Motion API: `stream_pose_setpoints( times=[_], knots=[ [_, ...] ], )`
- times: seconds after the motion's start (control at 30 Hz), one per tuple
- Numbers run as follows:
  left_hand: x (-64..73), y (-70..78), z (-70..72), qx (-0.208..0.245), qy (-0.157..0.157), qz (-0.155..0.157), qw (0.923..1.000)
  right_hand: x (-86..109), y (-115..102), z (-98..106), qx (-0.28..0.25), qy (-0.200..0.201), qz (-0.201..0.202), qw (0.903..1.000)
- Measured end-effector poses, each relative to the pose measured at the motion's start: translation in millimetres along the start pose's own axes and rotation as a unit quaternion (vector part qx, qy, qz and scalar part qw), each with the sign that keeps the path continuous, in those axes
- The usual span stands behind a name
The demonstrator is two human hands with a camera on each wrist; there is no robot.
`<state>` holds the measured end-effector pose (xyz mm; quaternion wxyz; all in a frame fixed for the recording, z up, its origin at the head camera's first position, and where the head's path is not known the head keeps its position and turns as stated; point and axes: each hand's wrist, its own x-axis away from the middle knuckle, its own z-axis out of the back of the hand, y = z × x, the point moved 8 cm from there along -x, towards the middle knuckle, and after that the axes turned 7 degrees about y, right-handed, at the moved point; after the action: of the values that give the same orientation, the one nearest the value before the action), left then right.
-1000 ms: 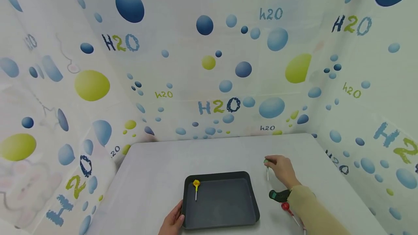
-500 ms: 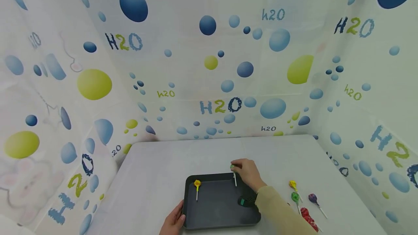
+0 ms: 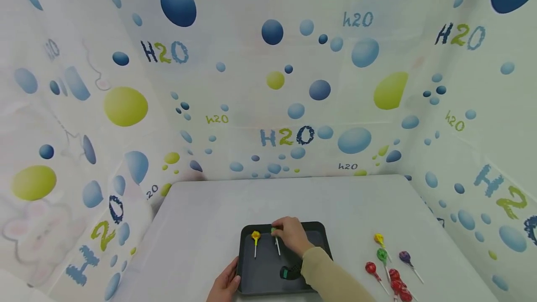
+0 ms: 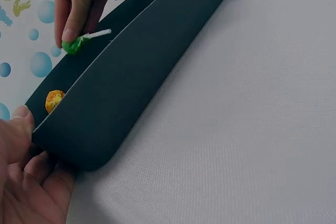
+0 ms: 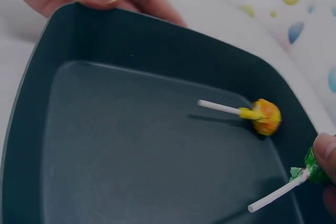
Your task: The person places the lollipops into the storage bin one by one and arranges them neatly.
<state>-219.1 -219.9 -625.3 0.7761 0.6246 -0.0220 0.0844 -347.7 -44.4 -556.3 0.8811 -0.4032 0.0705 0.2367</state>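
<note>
A dark baking tray (image 3: 268,288) lies on the white table. At its left side my left hand (image 3: 225,283) holds the wall, thumb over the rim and fingers along the outside, as the left wrist view shows. Inside, near the far left corner, rests a yellow lollipop (image 3: 255,236), its stick pointing toward me; in the right wrist view its wrapper (image 5: 266,117) looks yellow and orange. My right hand (image 3: 292,235) pinches a green lollipop (image 4: 74,45) by its wrapped head, over the far part of the tray and right of the yellow one. Fingers partly cover that head.
Right of the tray, on the table, lie another yellow lollipop (image 3: 379,238), another green one (image 3: 382,255), a purple one (image 3: 404,257) and several red lollipops (image 3: 396,285), some bunched together. A patterned curtain (image 3: 289,83) encloses the table at the back and sides.
My right hand has carried the green lollipop leftward from the table's right side to over the tray. The lollipops at right have come out from behind the arm. My left hand stays on the tray.
</note>
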Motion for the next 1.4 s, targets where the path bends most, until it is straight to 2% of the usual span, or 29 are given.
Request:
stream_pose_setpoints(
  times=[0.23, 0.47, 0.73, 0.97, 1.4],
  knots=[
    [0.5, -1.8, -0.1, 0.008, 0.001, 0.016, 0.9998, 0.9, -7, -19, 0.022, -0.012, 0.003, 0.9997],
    [0.4, -0.1, 0.0, 0.013, 0.003, 0.016, 0.9998, 2.7, -14, -29, 0.035, -0.021, 0.004, 0.9992],
    [0.7, -1.1, -1.3, 0.025, -0.016, -0.004, 0.9995, 1.5, -10, -35, 0.057, -0.017, -0.005, 0.9982],
    [2.0, 1.5, -1.8, 0.039, -0.032, -0.034, 0.9981, 2.3, -10, -38, 0.059, -0.011, -0.011, 0.9981],
    [1.2, 1.2, -0.4, 0.025, -0.025, -0.035, 0.9988, 3.7, -8, -38, 0.064, -0.023, -0.022, 0.9974]
  ],
)
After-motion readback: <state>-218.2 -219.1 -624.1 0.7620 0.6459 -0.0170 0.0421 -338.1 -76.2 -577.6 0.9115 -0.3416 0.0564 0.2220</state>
